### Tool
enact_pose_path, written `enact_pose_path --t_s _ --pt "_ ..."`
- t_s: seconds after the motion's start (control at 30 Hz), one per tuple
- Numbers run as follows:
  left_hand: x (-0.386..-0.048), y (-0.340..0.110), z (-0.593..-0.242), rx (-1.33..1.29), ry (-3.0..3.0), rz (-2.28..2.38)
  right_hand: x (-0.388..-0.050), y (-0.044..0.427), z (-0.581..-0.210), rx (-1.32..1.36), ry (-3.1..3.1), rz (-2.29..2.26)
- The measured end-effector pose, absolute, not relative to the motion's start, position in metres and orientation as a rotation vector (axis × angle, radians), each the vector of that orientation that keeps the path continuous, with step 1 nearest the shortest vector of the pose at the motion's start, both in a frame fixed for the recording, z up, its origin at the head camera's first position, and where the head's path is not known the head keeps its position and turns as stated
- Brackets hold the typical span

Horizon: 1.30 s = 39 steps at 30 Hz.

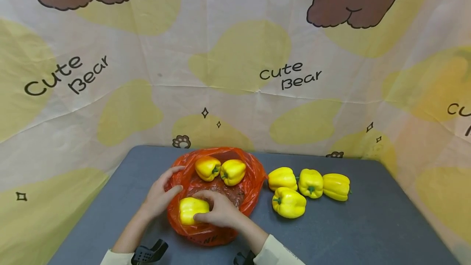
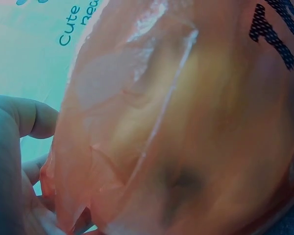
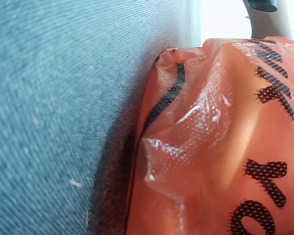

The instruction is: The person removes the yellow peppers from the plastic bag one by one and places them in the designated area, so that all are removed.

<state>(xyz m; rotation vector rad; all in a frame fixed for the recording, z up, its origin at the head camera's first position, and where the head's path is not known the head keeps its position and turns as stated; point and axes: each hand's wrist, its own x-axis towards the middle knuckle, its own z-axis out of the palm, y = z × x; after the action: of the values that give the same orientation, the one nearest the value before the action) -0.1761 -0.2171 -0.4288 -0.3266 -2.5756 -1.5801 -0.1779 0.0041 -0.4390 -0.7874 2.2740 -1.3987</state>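
A red plastic bag (image 1: 254,199) stands wide open on the table, black print on its side. Inside, at the back, lie two yellow bell peppers (image 1: 207,169). My right hand (image 1: 220,212) reaches over the near rim and holds another yellow bell pepper (image 1: 191,211) between thumb and fingers, at the near left of the opening. At the bag's left rim, my left hand (image 1: 160,195) holds the plastic with thumb and fingers. The left wrist view shows this hand (image 2: 19,147) at the bag's edge, with yellow showing through the film (image 2: 137,112).
Right of the bag, several yellow bell peppers (image 1: 288,203) lie grouped on the grey table (image 1: 349,232). A printed cloth (image 1: 235,105) with bears hangs behind the table. Dark wrist devices (image 1: 149,252) sit on both forearms.
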Motion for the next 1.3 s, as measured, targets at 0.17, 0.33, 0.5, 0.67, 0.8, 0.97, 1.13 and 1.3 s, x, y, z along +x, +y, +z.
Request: enact_pose_path --t_s 0.17,0.33,0.5,0.67,0.8,0.97,1.13,1.3 --pt "-0.176 -0.217 -0.430 -0.339 -2.570 -1.573 -0.177 0.004 -0.440 -0.765 2.268 -1.387" --pt "-0.174 -0.218 -0.429 -0.330 -2.577 -1.544 -0.177 0.003 -0.441 -0.744 2.266 -1.376" --pt "-0.173 -0.217 -0.427 -0.319 -2.582 -1.524 -0.177 0.003 -0.442 -0.727 2.272 -1.379" --pt "-0.172 -0.217 -0.426 -0.310 -2.585 -1.542 -0.177 0.003 -0.443 -0.723 2.279 -1.391" --pt "-0.172 -0.217 -0.425 -0.310 -2.592 -1.545 -0.177 0.003 -0.444 -0.711 2.292 -1.402" --pt "-0.173 -0.217 -0.424 -0.307 -2.591 -1.539 -0.178 0.003 -0.444 -0.687 2.294 -1.431" --pt "-0.172 -0.217 -0.424 -0.292 -2.605 -1.528 -0.176 0.006 -0.445 -0.686 2.309 -1.426" --pt "-0.172 -0.217 -0.424 -0.290 -2.612 -1.528 -0.173 0.016 -0.443 -0.678 2.319 -1.460"
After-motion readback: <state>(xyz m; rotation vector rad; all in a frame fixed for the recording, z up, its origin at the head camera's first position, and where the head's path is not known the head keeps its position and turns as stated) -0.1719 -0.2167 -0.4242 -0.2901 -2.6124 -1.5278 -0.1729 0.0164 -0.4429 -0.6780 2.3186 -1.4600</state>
